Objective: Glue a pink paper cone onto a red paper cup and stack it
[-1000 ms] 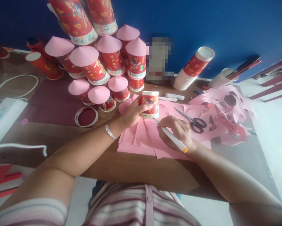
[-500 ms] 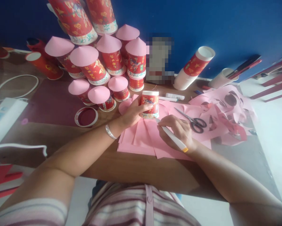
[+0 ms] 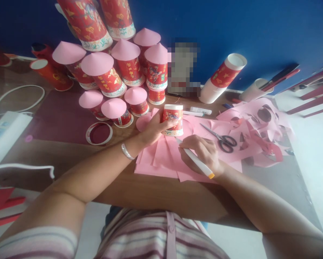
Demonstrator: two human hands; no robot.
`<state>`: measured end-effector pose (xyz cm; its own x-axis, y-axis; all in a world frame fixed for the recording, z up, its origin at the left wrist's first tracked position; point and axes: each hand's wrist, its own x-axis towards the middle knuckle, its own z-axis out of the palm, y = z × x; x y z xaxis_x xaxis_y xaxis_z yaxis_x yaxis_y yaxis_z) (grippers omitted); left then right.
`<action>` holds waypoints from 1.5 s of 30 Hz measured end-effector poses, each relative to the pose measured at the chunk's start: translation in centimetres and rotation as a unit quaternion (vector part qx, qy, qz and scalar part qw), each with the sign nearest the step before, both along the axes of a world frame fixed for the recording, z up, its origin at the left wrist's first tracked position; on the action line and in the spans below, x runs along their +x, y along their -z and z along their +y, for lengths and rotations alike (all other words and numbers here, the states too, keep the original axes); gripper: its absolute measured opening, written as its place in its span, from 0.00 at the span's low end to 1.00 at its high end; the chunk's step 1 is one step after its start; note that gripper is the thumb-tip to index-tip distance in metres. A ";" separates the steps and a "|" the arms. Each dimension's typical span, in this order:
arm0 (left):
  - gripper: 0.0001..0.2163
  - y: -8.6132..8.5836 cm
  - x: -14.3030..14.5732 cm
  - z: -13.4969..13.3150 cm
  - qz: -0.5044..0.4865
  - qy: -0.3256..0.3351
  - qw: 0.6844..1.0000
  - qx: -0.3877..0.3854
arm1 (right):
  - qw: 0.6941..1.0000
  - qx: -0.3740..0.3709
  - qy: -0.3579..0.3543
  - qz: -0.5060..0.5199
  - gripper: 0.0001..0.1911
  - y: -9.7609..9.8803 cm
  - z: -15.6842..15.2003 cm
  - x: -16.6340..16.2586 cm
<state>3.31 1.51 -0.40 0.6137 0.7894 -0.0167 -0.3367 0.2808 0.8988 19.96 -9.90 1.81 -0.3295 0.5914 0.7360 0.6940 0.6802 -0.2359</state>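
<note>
My left hand is wrapped round a small red paper cup with a white rim and a painted white band. The cup is over a pile of pink paper sheets. Its lower edge is near the tip of a white pen with an orange end. My right hand is closed round that pen, which slants down to the right. Whether the tip touches cup or paper, I cannot tell. Scissors with dark handles lie open on the paper, just right of my right hand.
Several red cups with pink cone tops stand at the back left. A white ring lies left of my hands. White markers, cut pink scraps, a red-and-white tube and a pen holder occupy the right. A power strip sits far left.
The pen tip has shifted slightly left beneath the cup, along with my right hand. My left hand still holds the cup in nearly the same place.
</note>
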 end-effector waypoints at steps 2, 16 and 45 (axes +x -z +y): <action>0.21 0.0 0.0 0.0 0.003 -0.001 1.000 0.003 | 1.000 0.001 0.002 0.001 0.11 0.1 0.1 0.0; 0.22 0.3 0.1 -0.2 0.007 0.001 1.000 0.014 | 1.000 -0.008 0.009 0.002 0.11 0.3 0.2 -0.1; 0.18 0.6 0.0 0.0 0.020 0.001 0.999 0.042 | 0.999 -0.008 0.026 -0.019 0.11 0.3 0.2 -0.1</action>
<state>3.32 1.54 -1.05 0.6162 0.7872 0.0252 -0.2999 0.2049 0.9317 19.88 -9.74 1.55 -0.3261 0.6192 0.7143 0.7367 0.6399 -0.2185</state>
